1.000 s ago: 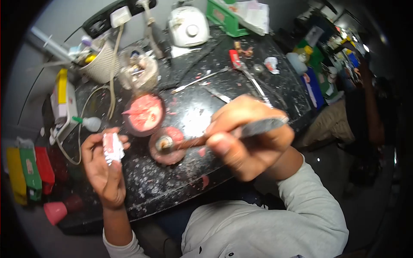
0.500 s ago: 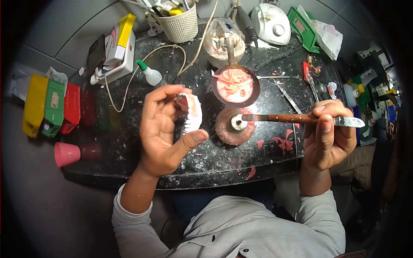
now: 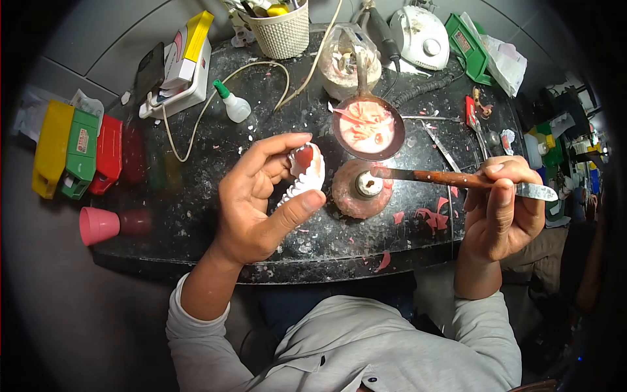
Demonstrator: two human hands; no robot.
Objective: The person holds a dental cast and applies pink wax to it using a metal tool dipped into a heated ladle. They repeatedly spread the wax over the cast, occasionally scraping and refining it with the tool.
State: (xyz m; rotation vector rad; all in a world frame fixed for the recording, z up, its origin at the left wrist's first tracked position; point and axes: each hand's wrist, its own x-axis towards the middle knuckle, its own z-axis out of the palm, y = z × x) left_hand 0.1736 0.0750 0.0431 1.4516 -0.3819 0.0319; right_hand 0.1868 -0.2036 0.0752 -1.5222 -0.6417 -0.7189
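My left hand [image 3: 251,212] is closed on a dental cast [image 3: 315,175], pinched between thumb and fingertips, with a row of white teeth and a red patch on it. A wooden-handled wax knife [image 3: 447,178] lies across the fingers of my right hand [image 3: 504,212], closed round it near its broad metal end. The knife's thin far end is above the wick of a pink-stained spirit lamp [image 3: 353,204]; whether a flame burns there I cannot make out. Behind the lamp, a small pan [image 3: 400,145] holds pink and whitish wax.
Pink wax scraps [image 3: 432,221] are scattered on the black table [image 3: 313,258]. A dropper bottle [image 3: 236,108], a wicker basket [image 3: 284,32] and a white machine [image 3: 421,42] stand farther back. At the left are a pink cup [image 3: 99,225] and coloured boxes [image 3: 78,153].
The cast has turned in my left hand, showing more of its red patch and tooth row. The knife has tilted slightly, its thin end still over the lamp. My view has shifted a little.
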